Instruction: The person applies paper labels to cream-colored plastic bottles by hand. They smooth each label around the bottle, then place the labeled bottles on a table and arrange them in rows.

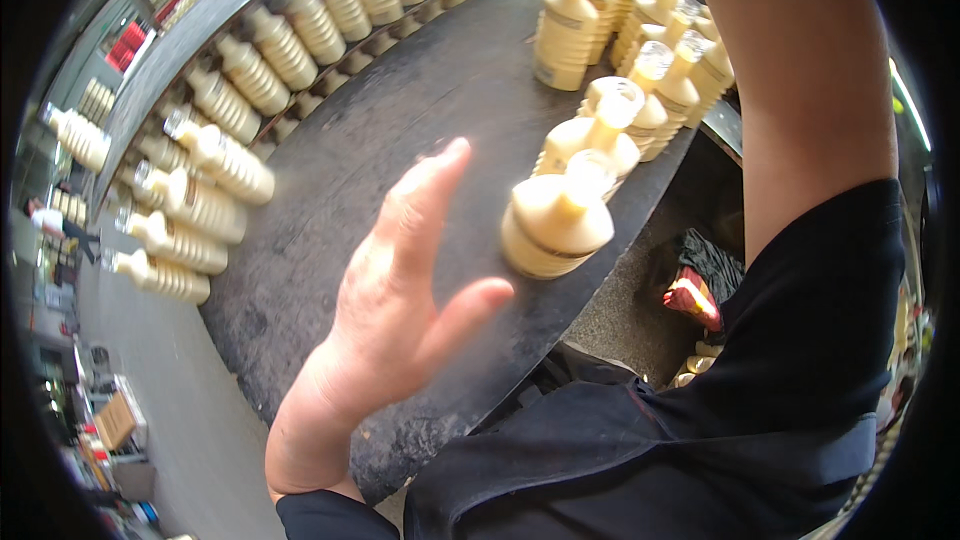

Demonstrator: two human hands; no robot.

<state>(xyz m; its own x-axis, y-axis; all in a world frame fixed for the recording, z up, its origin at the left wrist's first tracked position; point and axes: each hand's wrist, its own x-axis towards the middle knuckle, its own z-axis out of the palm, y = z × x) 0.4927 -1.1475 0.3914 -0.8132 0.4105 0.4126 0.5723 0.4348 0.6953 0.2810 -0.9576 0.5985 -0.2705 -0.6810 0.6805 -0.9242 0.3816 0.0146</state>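
My left hand (395,280) hovers over the dark table (300,270), fingers stretched out and thumb apart, holding nothing. Just right of it stands the nearest cream-coloured bottle (555,227), with a clear neck and a ribbed body; hand and bottle do not touch. Behind that one, several similar bottles (565,35) crowd along the table's right side toward the far end. My right arm (815,80) reaches up past the top edge of the picture, so the hand itself is out of sight.
A curved row of cream bottles (285,45) lines the table's far left edge, with more bottles (165,275) at its near left end. Below the right edge lie a red-and-yellow bundle (693,298) and dark plastic (710,255). Farther left is a cardboard box (115,420).
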